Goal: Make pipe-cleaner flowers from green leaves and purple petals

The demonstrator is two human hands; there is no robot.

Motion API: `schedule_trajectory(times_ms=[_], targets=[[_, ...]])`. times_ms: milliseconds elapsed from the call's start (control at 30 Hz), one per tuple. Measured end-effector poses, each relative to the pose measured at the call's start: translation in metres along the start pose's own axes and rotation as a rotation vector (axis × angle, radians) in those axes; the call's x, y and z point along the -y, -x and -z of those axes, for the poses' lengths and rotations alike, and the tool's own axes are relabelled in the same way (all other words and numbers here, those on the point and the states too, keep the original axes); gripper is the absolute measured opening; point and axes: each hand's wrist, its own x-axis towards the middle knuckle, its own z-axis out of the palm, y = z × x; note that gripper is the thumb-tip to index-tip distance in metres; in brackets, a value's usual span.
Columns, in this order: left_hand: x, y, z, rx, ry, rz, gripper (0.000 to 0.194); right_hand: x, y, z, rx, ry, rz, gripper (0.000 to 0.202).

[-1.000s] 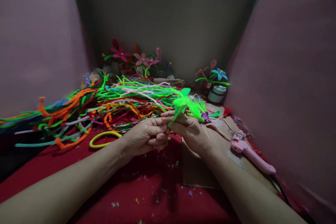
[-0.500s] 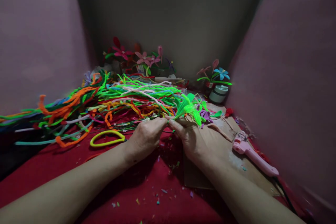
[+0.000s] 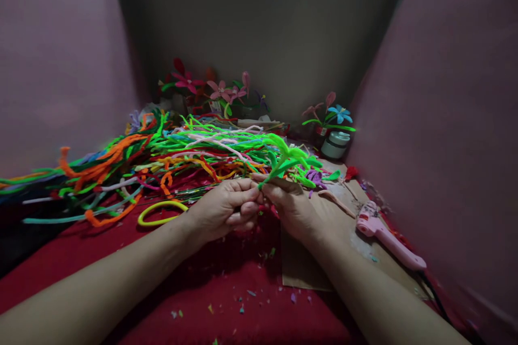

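Both my hands meet at the middle, over the red cloth [image 3: 178,285]. A bright green pipe-cleaner piece [image 3: 279,168] with several leaf-like loops rises between them and leans to the right. My left hand [image 3: 230,206] pinches its lower end, with the fingers curled. Closed round the stem just above that end is my right hand [image 3: 287,202], its fingers partly hidden behind the green loops. Left of my left hand lies a yellow loop handle [image 3: 162,212], partly covered by the wrist.
Many coloured pipe cleaners [image 3: 194,145] lie heaped behind and to the left. A pink glue gun [image 3: 390,237] rests on cardboard [image 3: 303,267] at the right. Farther back are a pale jar [image 3: 335,144], a blue flower [image 3: 340,114] and pink flowers [image 3: 220,90]. Small scraps dot the cloth.
The green piece has turned, and its loops now spread wider and higher. My left hand has rolled so that its curled fingers show. Both hands remain together at the stem.
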Motion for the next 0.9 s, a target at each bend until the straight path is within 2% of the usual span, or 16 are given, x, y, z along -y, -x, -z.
schedule_trajectory(times_ms=[100,200,300,400,500,567,700,900], targets=[[0.002,0.0,0.003,0.052,0.104,0.056,0.012,-0.012,-0.003,0.002,0.066,-0.17,-0.007,0.009],[0.004,-0.001,0.005,0.058,0.063,0.07,0.012,-0.015,-0.001,0.001,0.014,-0.195,0.001,0.008],[0.003,-0.002,0.004,-0.002,-0.149,0.005,0.018,-0.013,0.001,0.0,-0.067,-0.15,-0.008,0.012],[0.003,-0.003,0.002,-0.127,-0.453,-0.102,0.02,-0.003,0.004,-0.002,-0.115,-0.01,-0.023,0.019],[0.006,-0.003,0.001,-0.292,-0.79,-0.265,0.015,0.013,0.007,-0.005,-0.153,0.126,-0.038,0.026],[0.009,-0.003,0.004,-0.355,-1.012,-0.39,0.016,0.019,0.008,-0.006,-0.165,0.199,-0.058,0.028],[0.016,-0.004,0.01,-0.392,-1.296,-0.55,0.017,0.012,0.006,-0.008,-0.173,0.217,-0.004,0.028],[0.018,-0.002,0.014,-0.384,-1.488,-0.652,0.018,0.011,0.011,-0.008,-0.147,0.238,0.005,0.028]])
